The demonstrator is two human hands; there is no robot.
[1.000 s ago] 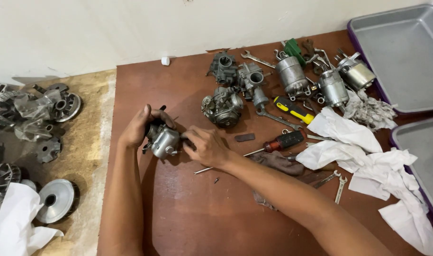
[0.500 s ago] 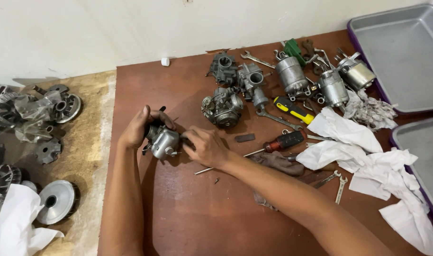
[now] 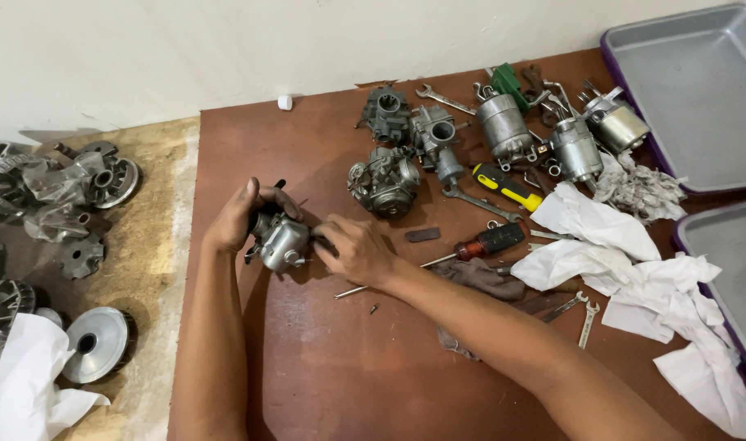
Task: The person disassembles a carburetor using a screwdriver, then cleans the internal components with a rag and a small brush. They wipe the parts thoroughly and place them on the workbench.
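A small silver carburetor (image 3: 281, 242) rests between both hands over the brown board (image 3: 324, 376). My left hand (image 3: 241, 214) grips its left side, fingers curled over the top. My right hand (image 3: 355, 249) closes on its right side, fingertips pressed against the metal body. Just below my right hand a thin metal rod (image 3: 353, 290) and a tiny screw (image 3: 374, 309) lie on the board. A red-handled screwdriver (image 3: 489, 242) lies to the right of my right wrist.
More carburetors (image 3: 385, 181) and metal cylinders (image 3: 503, 126) crowd the far side, with a yellow-handled screwdriver (image 3: 503, 184), wrenches (image 3: 587, 314) and white rags (image 3: 634, 278). Grey trays (image 3: 699, 90) stand at the right. Engine parts (image 3: 71, 184) and a pulley disc (image 3: 95, 343) lie on the left floor.
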